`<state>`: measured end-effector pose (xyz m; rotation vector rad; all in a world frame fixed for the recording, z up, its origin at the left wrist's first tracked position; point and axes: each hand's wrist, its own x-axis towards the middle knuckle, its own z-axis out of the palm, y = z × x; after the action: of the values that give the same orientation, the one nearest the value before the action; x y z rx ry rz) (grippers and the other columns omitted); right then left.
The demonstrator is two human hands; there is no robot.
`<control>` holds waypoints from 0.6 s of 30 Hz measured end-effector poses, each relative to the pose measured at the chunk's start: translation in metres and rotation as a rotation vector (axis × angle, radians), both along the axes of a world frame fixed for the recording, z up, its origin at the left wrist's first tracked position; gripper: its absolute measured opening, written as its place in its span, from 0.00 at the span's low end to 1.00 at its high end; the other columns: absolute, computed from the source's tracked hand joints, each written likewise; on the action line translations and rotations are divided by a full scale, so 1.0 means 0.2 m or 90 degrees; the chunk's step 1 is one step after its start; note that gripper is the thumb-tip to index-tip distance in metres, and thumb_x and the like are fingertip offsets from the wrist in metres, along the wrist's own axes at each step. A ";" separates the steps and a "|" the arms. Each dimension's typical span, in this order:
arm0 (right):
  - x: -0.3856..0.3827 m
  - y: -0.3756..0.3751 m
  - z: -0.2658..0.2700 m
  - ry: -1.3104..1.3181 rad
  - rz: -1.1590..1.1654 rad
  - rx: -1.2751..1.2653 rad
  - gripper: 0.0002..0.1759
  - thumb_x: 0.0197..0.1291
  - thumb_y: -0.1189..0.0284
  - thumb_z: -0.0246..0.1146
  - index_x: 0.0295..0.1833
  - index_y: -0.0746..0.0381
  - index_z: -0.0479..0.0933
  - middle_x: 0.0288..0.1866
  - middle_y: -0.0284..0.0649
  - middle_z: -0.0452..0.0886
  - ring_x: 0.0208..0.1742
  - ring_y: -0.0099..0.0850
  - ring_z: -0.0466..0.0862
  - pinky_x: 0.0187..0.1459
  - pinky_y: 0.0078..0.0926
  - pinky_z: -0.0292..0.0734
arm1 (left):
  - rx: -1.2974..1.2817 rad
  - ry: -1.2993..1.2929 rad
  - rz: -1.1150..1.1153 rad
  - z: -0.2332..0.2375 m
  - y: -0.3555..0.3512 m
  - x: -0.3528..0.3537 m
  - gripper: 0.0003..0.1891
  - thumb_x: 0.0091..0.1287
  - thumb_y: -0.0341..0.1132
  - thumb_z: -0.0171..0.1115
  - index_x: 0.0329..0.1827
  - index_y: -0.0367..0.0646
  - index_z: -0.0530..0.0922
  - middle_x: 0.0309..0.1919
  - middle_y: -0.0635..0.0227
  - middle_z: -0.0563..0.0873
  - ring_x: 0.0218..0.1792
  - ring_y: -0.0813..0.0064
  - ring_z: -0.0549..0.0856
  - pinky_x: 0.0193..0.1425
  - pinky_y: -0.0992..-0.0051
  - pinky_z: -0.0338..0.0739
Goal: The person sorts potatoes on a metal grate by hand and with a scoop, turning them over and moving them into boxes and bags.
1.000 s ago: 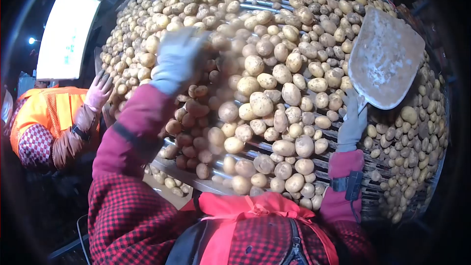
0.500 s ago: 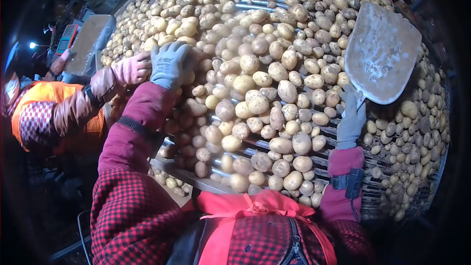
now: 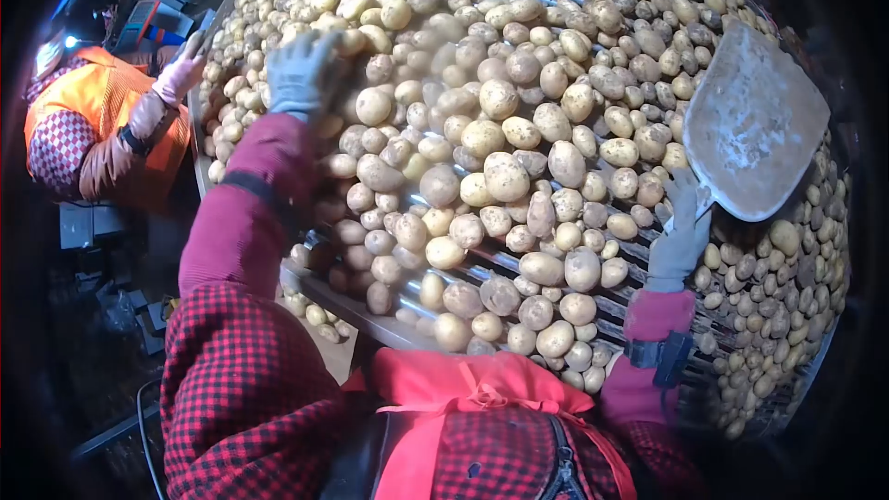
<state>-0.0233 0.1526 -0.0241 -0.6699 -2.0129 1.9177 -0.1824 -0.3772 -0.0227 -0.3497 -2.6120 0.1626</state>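
My left hand (image 3: 298, 76), in a grey glove, is laid over the potatoes (image 3: 373, 104) at the upper left of the pile. Its fingers are stretched out, with the fingertips blurred among the potatoes. On the right, my right hand (image 3: 679, 236), also gloved, is closed round the short handle of a wide, pale, dirt-streaked scoop (image 3: 757, 120). The scoop's blade points away from me above the potatoes. Metal bars (image 3: 482, 268) show between the potatoes under the middle of the pile.
At the far left stands a co-worker in an orange vest (image 3: 97, 106), with a pink-gloved hand (image 3: 179, 74) near the pile's edge. The metal rim (image 3: 347, 313) runs close to my apron (image 3: 482, 380). Several potatoes (image 3: 317, 315) lie below the rim.
The view has shifted. My left hand has moved left over the potatoes, away from the co-worker's arm, which has drawn back. The tray beside the co-worker is out of sight. My right hand keeps the scoop.
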 end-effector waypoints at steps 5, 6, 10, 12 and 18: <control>-0.01 0.02 -0.06 0.023 -0.020 0.022 0.34 0.78 0.54 0.54 0.77 0.66 0.64 0.73 0.46 0.77 0.70 0.39 0.79 0.60 0.32 0.77 | -0.204 -0.072 0.136 0.06 -0.24 -0.19 0.21 0.71 0.44 0.60 0.67 0.66 0.79 0.72 0.65 0.77 0.67 0.55 0.78 0.72 0.48 0.66; 0.00 0.01 -0.04 0.020 -0.023 0.020 0.34 0.78 0.54 0.54 0.77 0.66 0.64 0.73 0.46 0.76 0.70 0.39 0.79 0.61 0.32 0.76 | -0.205 -0.078 0.118 0.06 -0.29 -0.21 0.21 0.72 0.45 0.59 0.68 0.66 0.78 0.71 0.65 0.77 0.67 0.55 0.78 0.72 0.48 0.66; -0.03 -0.01 -0.05 0.022 -0.039 0.019 0.33 0.78 0.54 0.55 0.77 0.66 0.64 0.74 0.47 0.75 0.70 0.41 0.79 0.64 0.36 0.74 | -0.140 -0.012 0.161 0.10 -0.43 -0.31 0.23 0.71 0.49 0.61 0.69 0.63 0.78 0.70 0.60 0.79 0.67 0.53 0.78 0.72 0.48 0.66; -0.01 0.01 -0.07 0.020 -0.043 0.041 0.33 0.78 0.55 0.55 0.77 0.65 0.64 0.74 0.47 0.75 0.70 0.41 0.78 0.65 0.37 0.73 | -0.056 0.010 0.274 0.04 -0.42 -0.33 0.25 0.70 0.51 0.62 0.70 0.60 0.78 0.69 0.58 0.79 0.66 0.53 0.79 0.72 0.48 0.66; -0.02 -0.01 -0.05 0.009 -0.022 0.049 0.33 0.78 0.56 0.56 0.77 0.66 0.64 0.73 0.47 0.75 0.70 0.40 0.78 0.64 0.35 0.74 | 0.006 -0.254 -0.314 0.13 0.32 0.06 0.22 0.67 0.48 0.67 0.61 0.50 0.81 0.64 0.59 0.81 0.69 0.53 0.75 0.75 0.51 0.64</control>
<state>-0.0263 0.1499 -0.0344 -0.6651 -2.0416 1.8114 -0.1707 -0.3131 0.0040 -1.1021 -2.8062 -0.0992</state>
